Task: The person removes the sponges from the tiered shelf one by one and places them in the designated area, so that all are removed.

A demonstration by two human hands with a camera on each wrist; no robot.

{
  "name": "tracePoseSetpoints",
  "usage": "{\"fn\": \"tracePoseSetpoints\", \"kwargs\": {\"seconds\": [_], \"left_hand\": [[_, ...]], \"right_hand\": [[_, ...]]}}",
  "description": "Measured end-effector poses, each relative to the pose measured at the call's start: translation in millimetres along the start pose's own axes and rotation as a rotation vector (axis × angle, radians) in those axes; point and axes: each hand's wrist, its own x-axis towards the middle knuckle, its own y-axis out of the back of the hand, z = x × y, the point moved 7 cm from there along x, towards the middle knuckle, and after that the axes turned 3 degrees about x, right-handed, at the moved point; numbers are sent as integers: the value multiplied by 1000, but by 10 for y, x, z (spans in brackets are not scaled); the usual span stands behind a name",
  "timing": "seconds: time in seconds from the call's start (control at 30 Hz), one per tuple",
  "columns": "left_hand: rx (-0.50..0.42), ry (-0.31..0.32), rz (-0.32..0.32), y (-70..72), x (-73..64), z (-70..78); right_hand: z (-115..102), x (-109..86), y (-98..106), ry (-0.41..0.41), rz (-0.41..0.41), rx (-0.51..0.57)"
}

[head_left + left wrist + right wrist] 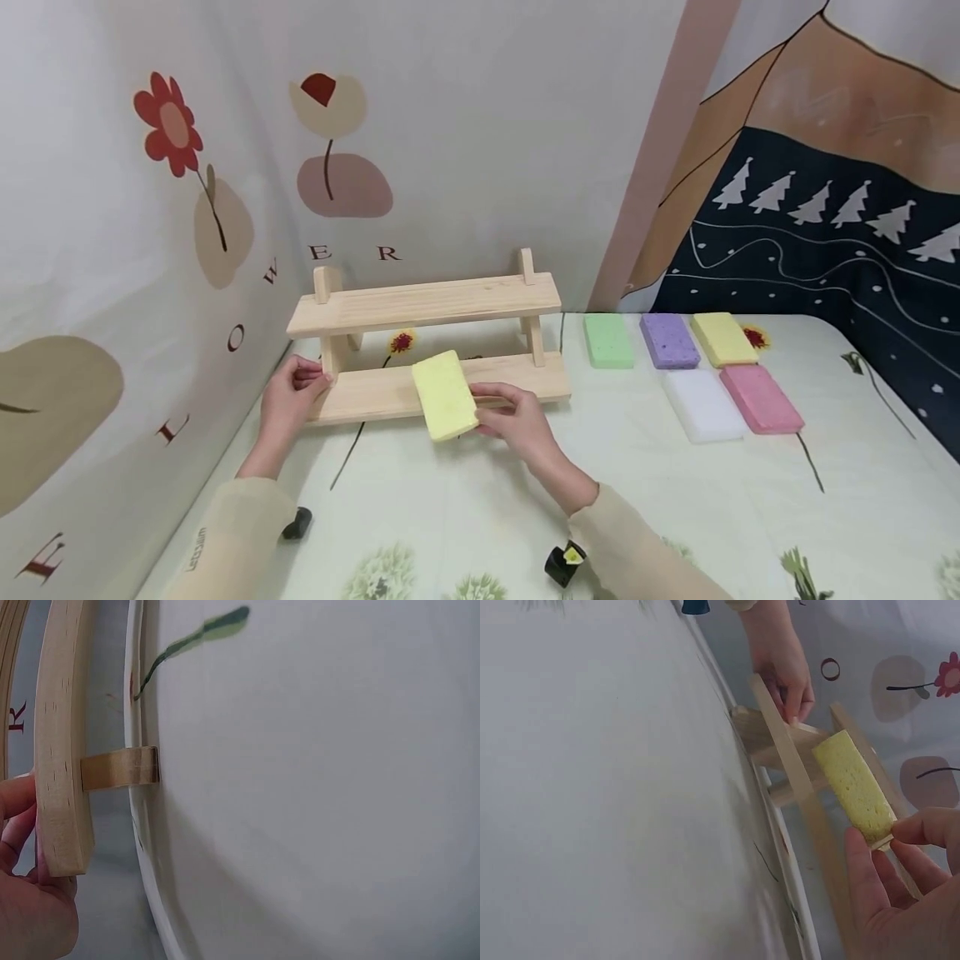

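Observation:
A two-tier wooden shelf [375, 398] stands on the table against the back wall. At its left end, my left hand [292, 390] grips the lower board near the upright. In the left wrist view, the fingers and thumb of that hand reach round the end of the board [64, 750]. My right hand [517, 421] pinches a yellow sponge [445, 396] by its right edge. The sponge is tilted and overlaps the front of the lower board in the head view. The right wrist view shows fingertips on one end of the porous sponge [853, 787].
Right of the shelf lie a green sponge [608, 341], a purple sponge [670, 341] and another yellow sponge [723, 339]. In front of them are a white sponge [703, 406] and a pink sponge [762, 399]. Printed cloth walls [465, 142] rise behind and at the left.

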Motion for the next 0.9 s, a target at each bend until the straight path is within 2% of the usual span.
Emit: {"fn": "tracePoseSetpoints", "kwargs": {"seconds": [0.4, 0.9], "left_hand": [[-7, -4, 6, 6, -10, -39], [-12, 1, -8, -8, 20, -26]], "right_hand": [[-48, -115, 438, -7, 71, -32], [-125, -312, 1168, -6, 179, -54]]}}
